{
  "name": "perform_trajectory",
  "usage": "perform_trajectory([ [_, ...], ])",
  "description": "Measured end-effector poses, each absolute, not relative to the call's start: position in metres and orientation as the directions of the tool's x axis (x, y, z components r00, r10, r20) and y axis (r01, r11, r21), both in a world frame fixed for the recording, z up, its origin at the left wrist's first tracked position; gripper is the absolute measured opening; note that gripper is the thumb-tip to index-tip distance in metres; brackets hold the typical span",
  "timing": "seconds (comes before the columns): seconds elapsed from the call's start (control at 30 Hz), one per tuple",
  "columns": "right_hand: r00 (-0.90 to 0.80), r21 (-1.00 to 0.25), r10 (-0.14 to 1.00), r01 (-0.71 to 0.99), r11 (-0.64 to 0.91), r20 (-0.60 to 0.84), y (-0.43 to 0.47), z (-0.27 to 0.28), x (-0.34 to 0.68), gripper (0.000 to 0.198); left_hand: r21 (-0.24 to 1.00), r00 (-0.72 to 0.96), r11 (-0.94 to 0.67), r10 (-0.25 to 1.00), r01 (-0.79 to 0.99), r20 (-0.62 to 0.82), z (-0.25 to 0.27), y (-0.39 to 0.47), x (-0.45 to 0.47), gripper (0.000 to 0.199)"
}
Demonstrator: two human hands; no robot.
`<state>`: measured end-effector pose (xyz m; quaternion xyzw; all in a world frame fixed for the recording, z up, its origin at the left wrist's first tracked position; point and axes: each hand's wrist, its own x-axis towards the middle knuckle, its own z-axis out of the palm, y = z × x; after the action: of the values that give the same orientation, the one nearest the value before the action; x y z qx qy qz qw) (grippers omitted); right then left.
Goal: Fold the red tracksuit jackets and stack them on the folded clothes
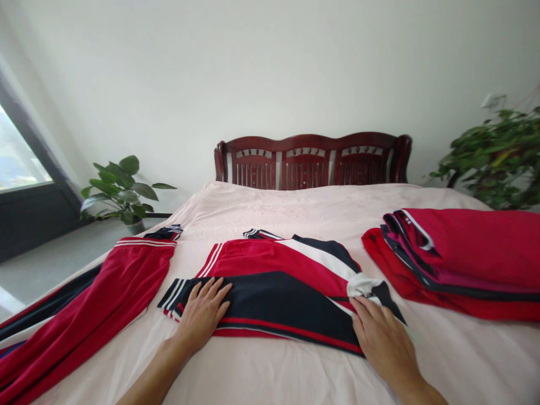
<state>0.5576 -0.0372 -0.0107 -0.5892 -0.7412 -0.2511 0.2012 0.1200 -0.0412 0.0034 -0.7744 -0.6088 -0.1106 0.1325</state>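
A red, navy and white track jacket lies across the bed in front of me, its near sleeve laid over the body. My left hand rests flat on that navy sleeve beside its striped cuff, fingers spread. At the collar end, my right hand lies over the shoulder of the jacket, fingers stretched toward the pale collar lining. Its fingertips touch the cloth; no grip on it shows. The far sleeve's cuff sticks out behind the red body.
To the right is a stack of folded red and navy clothes. Red and navy garments hang along the left side of the pink bed sheet. A dark wooden headboard stands behind, with potted plants on both sides.
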Motion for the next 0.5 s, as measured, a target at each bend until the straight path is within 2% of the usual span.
perform_trajectory([
  [0.5,-0.221,0.115,0.775,0.975,0.19,0.592,-0.0368,-0.011,0.5575,0.033,-0.064,0.245,-0.238,0.899,0.969,0.362,0.0016,-0.0411,0.1188,0.043],
])
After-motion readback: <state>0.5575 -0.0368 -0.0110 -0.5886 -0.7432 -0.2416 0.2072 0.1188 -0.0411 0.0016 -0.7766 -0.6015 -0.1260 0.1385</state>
